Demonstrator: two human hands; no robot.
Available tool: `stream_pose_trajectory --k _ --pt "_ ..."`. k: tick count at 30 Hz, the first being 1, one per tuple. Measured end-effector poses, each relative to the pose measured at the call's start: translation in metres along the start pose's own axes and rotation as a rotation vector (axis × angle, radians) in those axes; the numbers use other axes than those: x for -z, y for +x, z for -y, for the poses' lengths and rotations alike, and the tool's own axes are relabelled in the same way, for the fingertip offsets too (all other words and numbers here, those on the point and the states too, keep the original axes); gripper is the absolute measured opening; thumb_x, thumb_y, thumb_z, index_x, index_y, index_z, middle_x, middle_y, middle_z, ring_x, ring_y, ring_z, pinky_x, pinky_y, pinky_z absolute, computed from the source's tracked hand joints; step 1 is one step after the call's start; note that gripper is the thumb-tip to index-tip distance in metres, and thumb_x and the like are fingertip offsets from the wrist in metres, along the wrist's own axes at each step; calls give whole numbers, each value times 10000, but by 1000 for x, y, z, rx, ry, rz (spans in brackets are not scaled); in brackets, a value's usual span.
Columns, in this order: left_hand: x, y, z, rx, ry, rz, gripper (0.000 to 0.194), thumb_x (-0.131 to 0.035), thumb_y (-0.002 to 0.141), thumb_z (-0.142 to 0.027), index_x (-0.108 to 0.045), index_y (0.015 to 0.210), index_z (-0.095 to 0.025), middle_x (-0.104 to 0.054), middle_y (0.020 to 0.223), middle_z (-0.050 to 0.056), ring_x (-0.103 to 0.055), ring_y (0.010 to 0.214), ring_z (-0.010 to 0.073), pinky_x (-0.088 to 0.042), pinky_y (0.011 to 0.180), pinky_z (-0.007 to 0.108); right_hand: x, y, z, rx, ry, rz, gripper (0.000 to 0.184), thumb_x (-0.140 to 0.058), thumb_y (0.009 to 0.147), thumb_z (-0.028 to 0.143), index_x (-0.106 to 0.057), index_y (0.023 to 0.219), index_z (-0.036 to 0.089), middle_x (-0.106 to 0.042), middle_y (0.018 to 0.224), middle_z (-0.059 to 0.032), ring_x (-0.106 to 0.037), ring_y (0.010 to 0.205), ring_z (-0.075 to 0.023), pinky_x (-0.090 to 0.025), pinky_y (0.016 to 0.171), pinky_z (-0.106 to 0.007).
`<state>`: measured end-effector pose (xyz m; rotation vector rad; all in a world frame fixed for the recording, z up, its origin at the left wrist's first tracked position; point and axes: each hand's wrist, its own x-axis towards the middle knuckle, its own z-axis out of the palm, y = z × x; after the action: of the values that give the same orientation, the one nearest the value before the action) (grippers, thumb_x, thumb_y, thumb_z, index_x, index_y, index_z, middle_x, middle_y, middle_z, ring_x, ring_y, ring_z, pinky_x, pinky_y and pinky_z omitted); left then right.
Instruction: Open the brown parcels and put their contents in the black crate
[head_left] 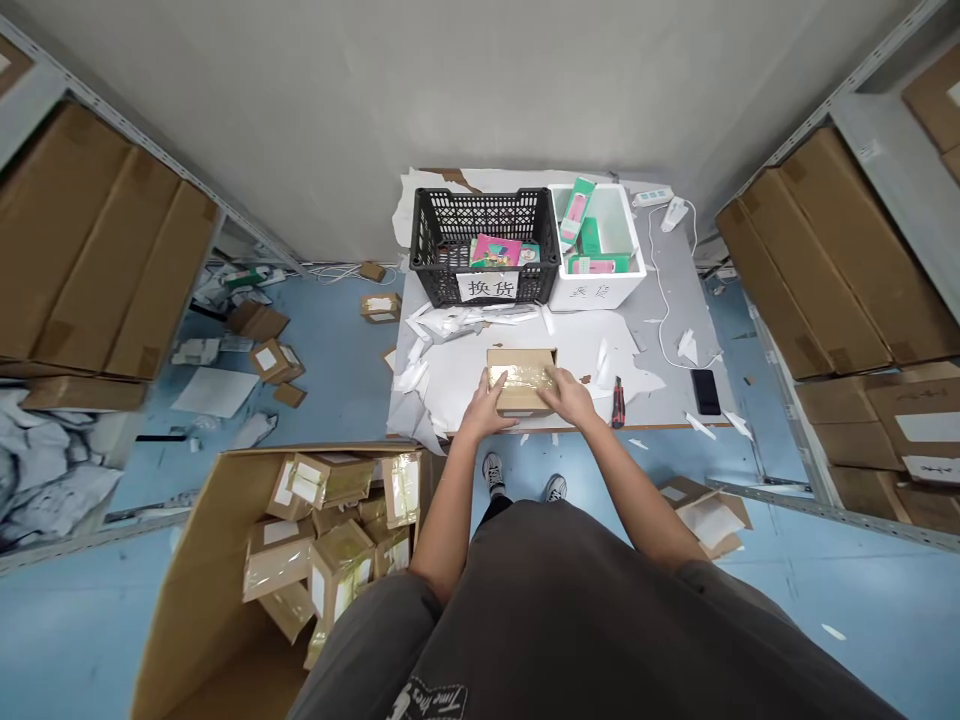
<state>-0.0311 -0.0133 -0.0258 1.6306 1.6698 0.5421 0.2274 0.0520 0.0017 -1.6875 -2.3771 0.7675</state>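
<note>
A small brown cardboard box (520, 378) wrapped in clear tape lies on the grey table (675, 300) near its front edge. My left hand (484, 405) grips the box's left near corner with bent fingers. My right hand (568, 393) lies on its right side, fingers curled over the taped top. A red-handled utility knife (617, 402) rests on the table just right of my right hand.
A black plastic crate (484, 245) and a white foam bin (600, 250) with green and pink packs stand at the table's back. A phone (705, 391) lies right. A large open carton (300, 560) of small parcels sits on the floor left. Shelves of cartons flank both sides.
</note>
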Motion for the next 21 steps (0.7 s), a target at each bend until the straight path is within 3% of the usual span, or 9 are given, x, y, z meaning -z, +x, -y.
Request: stream_pose_trajectory --k 3,5,7,13,18,21 --pt "-8 -2 1 -15 -2 -75 1080 -932 782 -423 -348 1686 -331 -95 1796 142 -311 1610 404 -418 1243 495 -11 -16 -5 43 9 107 917 -795 899 551 -360 1678 337 -326 1695 -166 -632 1301 -362 -548 1028 -451" --pt "-12 -1 2 -26 1 -101 1008 -908 817 -379 -376 1672 -327 -131 1789 141 -335 1601 393 -432 1235 490 -17 -17 -7 27 34 132 981 -833 884 448 -298 1702 357 -336 1669 -172 -667 1241 -344 -557 1005 -445" --pt "-14 -1 3 -14 0 -126 959 -895 833 -372 -404 1656 -333 -179 1780 136 -383 1577 388 -470 1206 483 -22 -14 -9 12 63 123 933 -805 914 355 -303 1700 359 -397 1606 -161 -690 1184 -315 -556 997 -427" --pt "-12 3 1 -30 -45 -211 843 -844 883 -418 -462 1624 -294 -598 1522 127 -585 1416 333 -503 1174 459 -13 -1 -13 40 111 109 879 -816 908 321 -378 1669 364 -490 1500 -125 -682 1163 -297 -543 992 -398" --pt "12 27 -10 47 -92 -277 821 -883 826 -468 -543 1560 -323 -667 1477 86 -647 1339 352 -513 1154 473 9 20 -15 120 213 22 684 -720 978 383 -470 1613 334 -588 1477 -100 -626 1276 -306 -507 1081 -436" --pt "21 50 -14 87 -163 -381 926 -808 893 -463 -338 1679 -323 -626 1530 87 -629 1367 329 -486 1183 482 12 46 -15 99 279 -28 667 -661 1003 404 -447 1628 315 -620 1484 -98 -633 1256 -314 -509 1085 -473"
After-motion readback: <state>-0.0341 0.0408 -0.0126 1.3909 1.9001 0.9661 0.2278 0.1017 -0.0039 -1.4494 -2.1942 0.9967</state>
